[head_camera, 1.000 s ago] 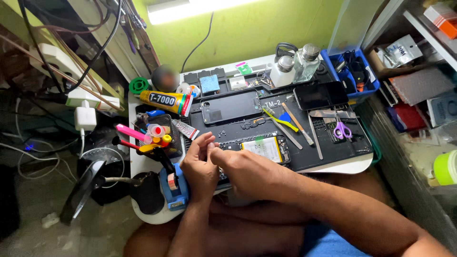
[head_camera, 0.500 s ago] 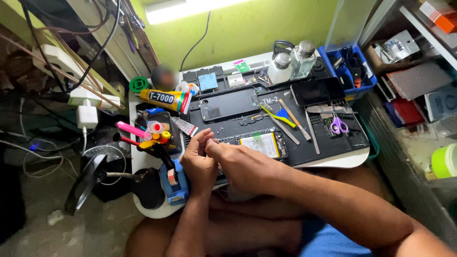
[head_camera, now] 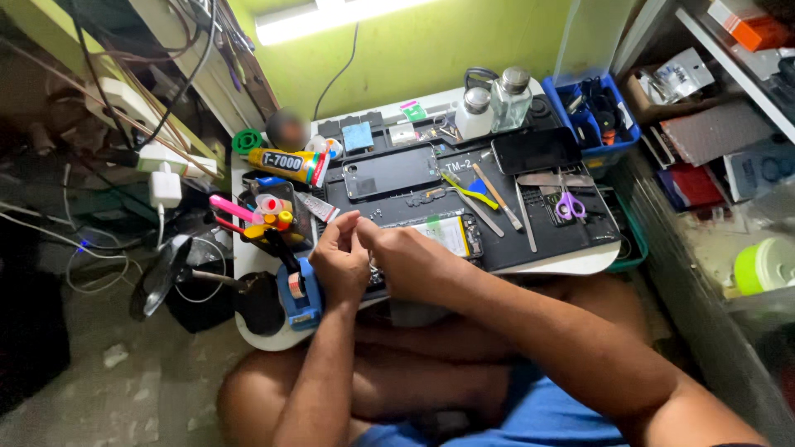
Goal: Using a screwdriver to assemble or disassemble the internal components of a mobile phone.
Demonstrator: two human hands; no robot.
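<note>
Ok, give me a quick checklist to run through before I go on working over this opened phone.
1. Opened phone lies flat on the black mat: ok.
2. Left hand and right hand meet fingertip to fingertip above it: ok.
3. What the fingers pinch: cannot tell, hidden.
4. Purple scissors lie apart from the hands: ok.
5. Yellow glue tube capped: cannot tell.

Yellow glue tube [head_camera: 286, 165] with black label and red cap lies at the bench's far-left edge. Dark phone screen [head_camera: 392, 172] lies flat mid-bench, a second dark screen [head_camera: 537, 150] toward the far-right corner. Small green-pink label [head_camera: 412, 110] at far edge. Orange box [head_camera: 749, 23] on the right shelf.
</note>
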